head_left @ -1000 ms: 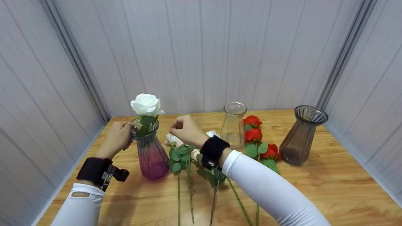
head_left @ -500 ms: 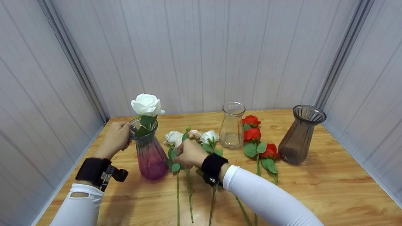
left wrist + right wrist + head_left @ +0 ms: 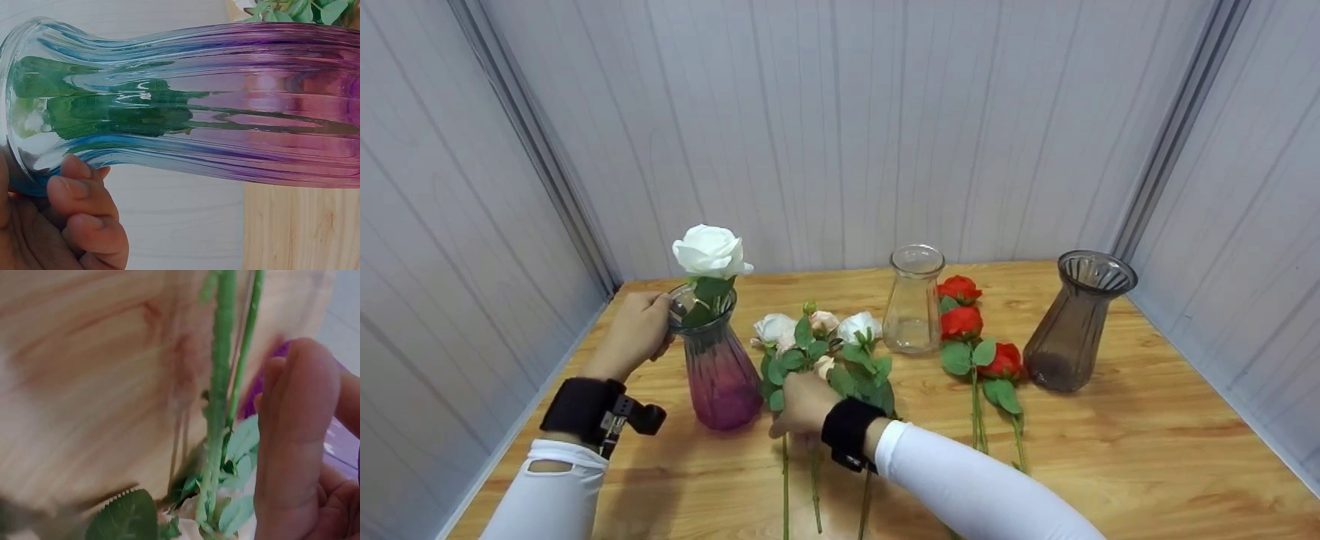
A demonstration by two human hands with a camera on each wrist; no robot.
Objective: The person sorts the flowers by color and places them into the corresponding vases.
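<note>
In the head view my left hand [image 3: 634, 330] grips the rim of a glass vase [image 3: 724, 382] that fades from bluish to purple. One white rose [image 3: 711, 251] stands in it, and its stem and leaves [image 3: 135, 115] show through the glass in the left wrist view. My right hand [image 3: 804, 409] is low over the stems of the pale roses [image 3: 775, 328] lying on the table. From the right wrist, green stems [image 3: 219, 382] run beside the fingers [image 3: 298, 439], with none seen between them. The head view hides these fingertips.
A clear glass vase [image 3: 913, 322] stands behind the pale flowers. Red roses [image 3: 961, 322] lie to its right, and a grey glass vase [image 3: 1069, 337] stands beyond them. Panelled walls [image 3: 840, 135] enclose the wooden table [image 3: 1170, 420] at the back and both sides.
My right hand has come down from above the pale roses and toward me, to their stems. My left hand and the purple vase with its white rose stay where they were.
</note>
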